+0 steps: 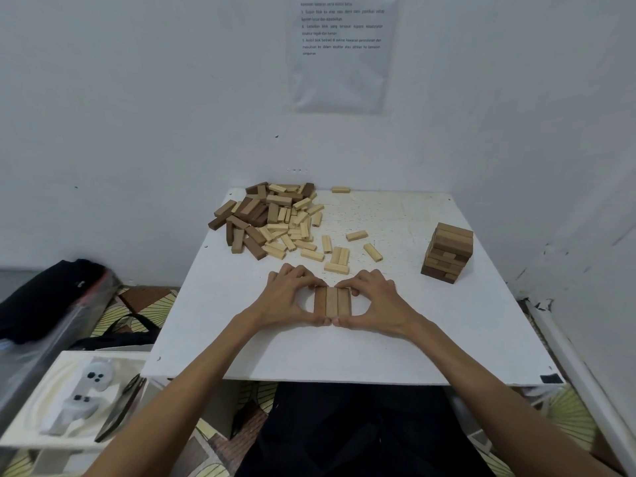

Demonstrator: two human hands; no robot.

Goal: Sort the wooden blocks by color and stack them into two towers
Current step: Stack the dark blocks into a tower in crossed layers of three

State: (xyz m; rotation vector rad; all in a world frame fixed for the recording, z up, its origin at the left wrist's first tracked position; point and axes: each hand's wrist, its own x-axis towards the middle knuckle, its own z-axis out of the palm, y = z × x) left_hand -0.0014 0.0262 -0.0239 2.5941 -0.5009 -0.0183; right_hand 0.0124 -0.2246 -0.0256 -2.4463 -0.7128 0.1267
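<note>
Three brown wooden blocks [332, 301] lie side by side as one flat row on the white table [344, 352], near its middle front. My left hand [289, 297] grips the row's left side, fingers at the far end and thumb at the near end. My right hand [375, 299] grips the right side the same way. A brown tower [447, 252] several layers high stands at the right. A mixed pile [272, 218] of dark and light blocks lies at the back left, with loose light blocks [339, 258] scattered just beyond my hands.
White walls close in behind and to the right of the table. A printed sheet [342, 46] hangs on the back wall. A white tray [69, 401] with a pale object and a dark bag [44, 297] sit on the floor at the left.
</note>
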